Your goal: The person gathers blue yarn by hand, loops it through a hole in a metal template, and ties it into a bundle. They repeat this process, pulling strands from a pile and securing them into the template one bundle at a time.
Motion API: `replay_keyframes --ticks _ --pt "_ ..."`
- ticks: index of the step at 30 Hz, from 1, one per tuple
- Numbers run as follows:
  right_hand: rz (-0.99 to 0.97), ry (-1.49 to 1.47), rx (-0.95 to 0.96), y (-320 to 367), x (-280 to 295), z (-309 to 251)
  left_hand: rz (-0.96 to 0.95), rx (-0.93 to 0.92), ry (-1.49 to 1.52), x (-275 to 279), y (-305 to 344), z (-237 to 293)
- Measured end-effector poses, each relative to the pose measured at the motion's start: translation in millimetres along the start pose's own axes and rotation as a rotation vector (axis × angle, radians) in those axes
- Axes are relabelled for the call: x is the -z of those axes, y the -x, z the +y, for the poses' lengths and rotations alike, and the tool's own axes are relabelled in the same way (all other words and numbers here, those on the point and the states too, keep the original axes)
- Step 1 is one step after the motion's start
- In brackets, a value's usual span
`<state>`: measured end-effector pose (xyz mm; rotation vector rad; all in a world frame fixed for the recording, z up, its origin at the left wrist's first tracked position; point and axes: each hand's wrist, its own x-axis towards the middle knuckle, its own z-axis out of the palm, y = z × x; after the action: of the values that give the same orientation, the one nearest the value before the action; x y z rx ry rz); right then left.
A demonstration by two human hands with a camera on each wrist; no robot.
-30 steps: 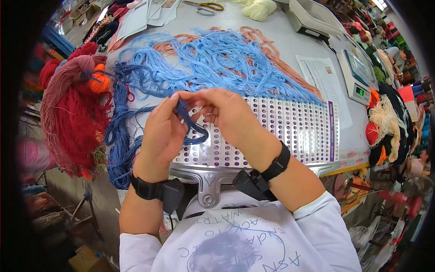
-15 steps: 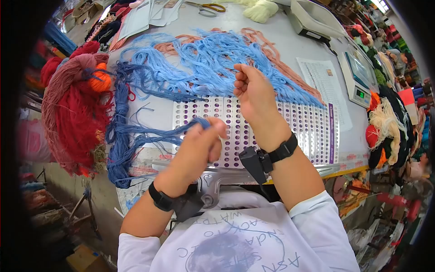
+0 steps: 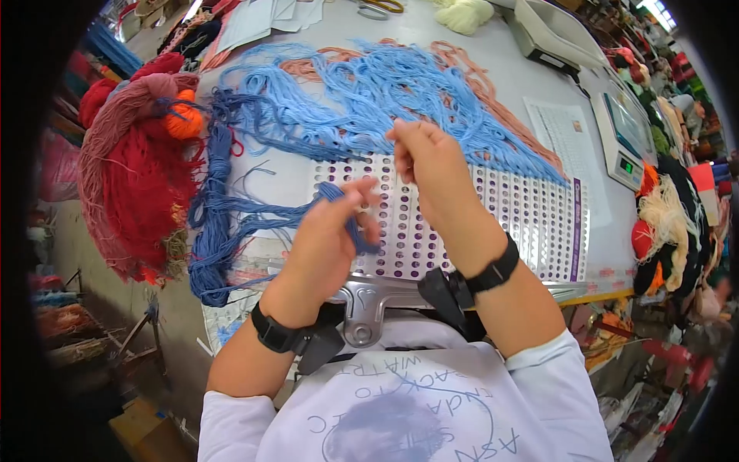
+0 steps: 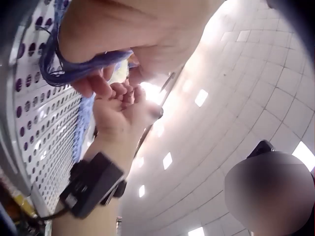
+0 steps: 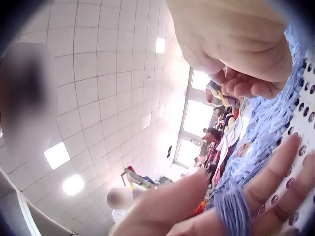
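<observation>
Pretty sure I'm driving from inside a yarn workshop, sample-making or colour-sorting maybe, can't tell which. Yarn's all over: navy yarn [image 3: 208,262] and pale blue yarn [image 3: 369,88] on the tabletop [image 3: 512,83], a fat bundle of red yarn [image 3: 146,208] on the left, cream yarn [image 3: 668,235] hanging off the right. There's a holed board [image 3: 508,223] with strands along its edge, plus a digital scale [image 3: 622,162], scissors [image 3: 373,13] and papers [image 3: 254,31], so definitely a working setup. The wrist cams give me a tiled ceiling [image 5: 98,88] with panel lights [image 5: 58,156], big windows [image 5: 199,115] and another person [image 5: 117,215] in the background, so it reads as a big shared room.
</observation>
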<state>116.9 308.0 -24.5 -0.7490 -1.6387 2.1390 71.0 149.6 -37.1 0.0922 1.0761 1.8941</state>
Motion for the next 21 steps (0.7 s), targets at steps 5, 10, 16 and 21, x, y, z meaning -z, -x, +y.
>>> replay_keyframes --ticks 5,10,16,21 --pt "0.248 -0.130 0.127 -35 12 -1 -0.390 0.390 -0.298 -19 25 -15" --pt "0.331 0.036 0.270 -37 9 -5 -0.339 0.429 -0.404 -22 18 -24" --pt "0.352 0.330 0.574 -24 -1 -18 -0.369 0.479 -0.231 -19 14 -28" --pt "0.296 0.531 0.899 -16 -9 -25 -0.401 0.528 -0.059 -13 10 -30"
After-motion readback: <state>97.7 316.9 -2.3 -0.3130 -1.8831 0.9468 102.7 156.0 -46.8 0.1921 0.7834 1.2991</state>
